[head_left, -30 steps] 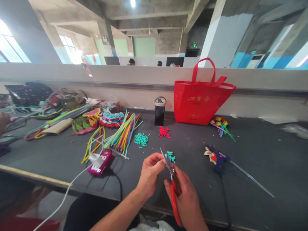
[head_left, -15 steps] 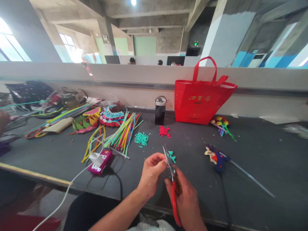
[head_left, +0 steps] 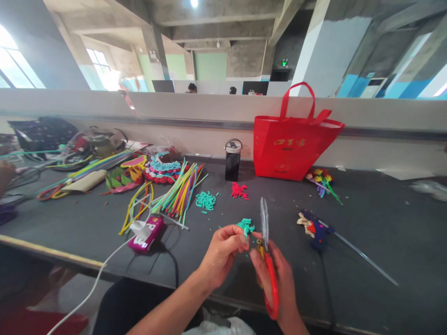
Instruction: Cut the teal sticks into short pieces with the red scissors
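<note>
Between thumb and fingertips, my left hand pinches a short turquoise strip, mostly hidden by the fingers. The red-handled scissors are in my right hand, blades pointing up and away from me, to the right of the strip and apart from it. A small heap of cut turquoise pieces lies just beyond my left fingertips. Farther back are a larger turquoise heap and a heap of red pieces.
Colored pipe cleaners lie left of the heaps, behind a purple power strip with a white plug. A black bottle and red bag stand at the back. On the right rests a blue glue gun with a long glue stick.
The scissors have swung right, away from my left fingertips, and their blades now point more upright. My left hand has moved slightly, and the turquoise strip now shows in its pinch.
</note>
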Demonstrator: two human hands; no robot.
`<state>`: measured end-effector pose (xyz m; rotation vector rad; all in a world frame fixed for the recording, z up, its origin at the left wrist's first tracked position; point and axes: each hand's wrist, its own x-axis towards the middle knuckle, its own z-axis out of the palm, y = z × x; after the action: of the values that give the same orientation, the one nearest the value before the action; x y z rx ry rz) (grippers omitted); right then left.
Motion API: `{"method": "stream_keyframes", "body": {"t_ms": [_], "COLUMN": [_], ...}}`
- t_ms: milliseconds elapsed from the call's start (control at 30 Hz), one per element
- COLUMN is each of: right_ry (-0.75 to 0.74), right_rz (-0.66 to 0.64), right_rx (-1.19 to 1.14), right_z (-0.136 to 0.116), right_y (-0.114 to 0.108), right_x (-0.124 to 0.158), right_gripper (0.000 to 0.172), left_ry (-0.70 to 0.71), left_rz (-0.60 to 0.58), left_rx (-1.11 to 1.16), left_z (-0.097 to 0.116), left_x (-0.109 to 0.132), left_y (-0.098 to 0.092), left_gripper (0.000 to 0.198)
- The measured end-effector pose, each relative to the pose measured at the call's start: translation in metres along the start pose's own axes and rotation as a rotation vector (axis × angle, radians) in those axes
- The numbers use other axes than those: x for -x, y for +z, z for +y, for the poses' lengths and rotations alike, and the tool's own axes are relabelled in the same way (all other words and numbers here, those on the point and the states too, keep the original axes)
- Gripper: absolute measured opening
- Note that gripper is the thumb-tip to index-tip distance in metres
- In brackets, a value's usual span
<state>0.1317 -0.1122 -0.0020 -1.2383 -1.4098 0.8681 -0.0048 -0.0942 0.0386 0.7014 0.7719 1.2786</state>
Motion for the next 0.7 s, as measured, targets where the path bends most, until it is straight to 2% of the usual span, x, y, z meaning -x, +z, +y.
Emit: {"method": "stream_keyframes", "body": {"t_ms": [167, 300, 467, 533, 700], "right_ry": [0.031, 0.013, 0.033, 0.038, 0.068], "right_rz": [-0.007, -0.082, -0.145, -0.139, -0.060], "right_rx": [-0.271, -0.347, -0.388, -0.352, -0.246], "right_z": [-0.012, -0.014, -0.015, -0.014, -0.009], "right_y": [-0.005, -0.006, -0.007, -0.009, -0.010], "right_x": [-0.009, -0.012, -0.014, -0.016, -0.018], "right_gripper": [0.044, 0.046, 0.039, 0.037, 0.038], "left_ry": [-0.172, -0.270, -0.339, -0.276, 0.045], "left_rz": [-0.066, -0.085, -0.120, -0.100, -0.037], "left_rx": [-0.005, -0.004, -0.005, -0.089, -0.468], "left_z": [-0.005, -0.010, -0.009, -0.007, -0.001], "left_x": [0.001, 0.001, 0.002, 0.003, 0.006], "left_y": [-0.008, -0.011, -0.013, -0.013, -0.012], "left_gripper": [0.010, 0.009, 0.007, 0.006, 0.016]}}
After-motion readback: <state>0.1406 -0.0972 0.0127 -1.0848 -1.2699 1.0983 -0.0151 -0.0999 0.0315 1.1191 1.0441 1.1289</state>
